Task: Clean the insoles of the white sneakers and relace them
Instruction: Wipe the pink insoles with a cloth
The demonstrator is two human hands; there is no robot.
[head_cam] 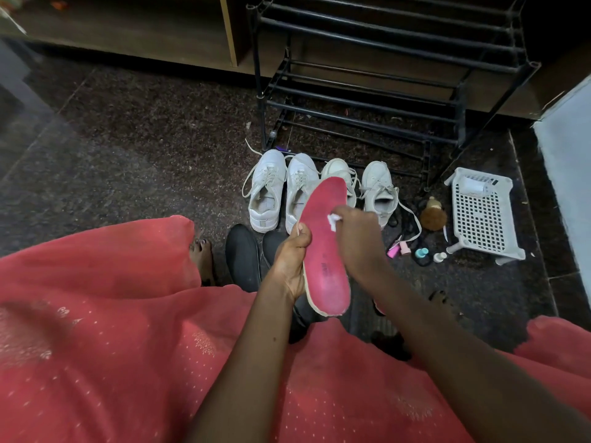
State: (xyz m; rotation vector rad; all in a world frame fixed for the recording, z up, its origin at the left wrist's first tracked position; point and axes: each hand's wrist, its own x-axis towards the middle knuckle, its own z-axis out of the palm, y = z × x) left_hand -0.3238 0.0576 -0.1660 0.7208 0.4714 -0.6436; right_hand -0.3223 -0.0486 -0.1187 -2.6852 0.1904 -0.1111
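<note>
A coral-pink skirt fills the bottom of the view, draped over the person's lap, and both bare forearms reach out over it. The left hand has its grip closed on the long left edge of a pink insole, thumb lying on the pink face and fingers wrapped behind, holding it up with the toe end pointing away and the pale-rimmed heel end toward the lap. The right hand has its grip pinched shut on a small white wad, which is pressed against the middle of the insole's face near its right edge. Beyond the insole four white sneakers stand side by side on the dark speckled floor, toes toward a black shoe rack; the toe end of the insole overlaps the two middle ones in the view, and loose laces trail from them. Just below the sneakers, dark shoes sit near the person's bare foot. To the right lie a round brown brush, a few small bottles and a white slotted basket tipped on its side. The floor to the left of the sneakers is open.
</note>
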